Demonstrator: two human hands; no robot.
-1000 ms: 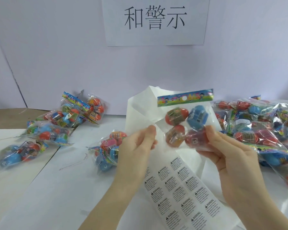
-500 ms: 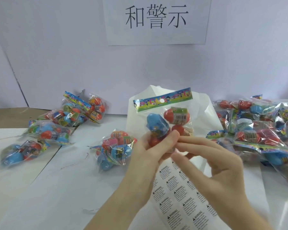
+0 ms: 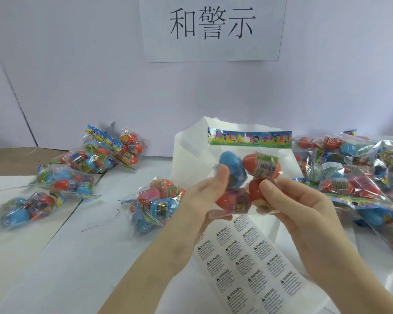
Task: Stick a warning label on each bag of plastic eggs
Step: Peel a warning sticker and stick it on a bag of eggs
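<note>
I hold one clear bag of plastic eggs upright above the table, its colourful header card on top. Blue and red eggs show through the film. My left hand grips the bag's lower left, thumb pressed on the blue egg. My right hand pinches the lower right side by a red egg. Below the bag lies a white sheet of warning labels, printed in rows. Whether a label is on the held bag I cannot tell.
Several egg bags lie at the left, one bag just left of my left hand. A big heap of bags fills the right side. A white sign with black characters hangs on the back wall.
The bag was turned over and passed between my hands, drifting left and then back to the centre. Both hands now grip its lower part.
</note>
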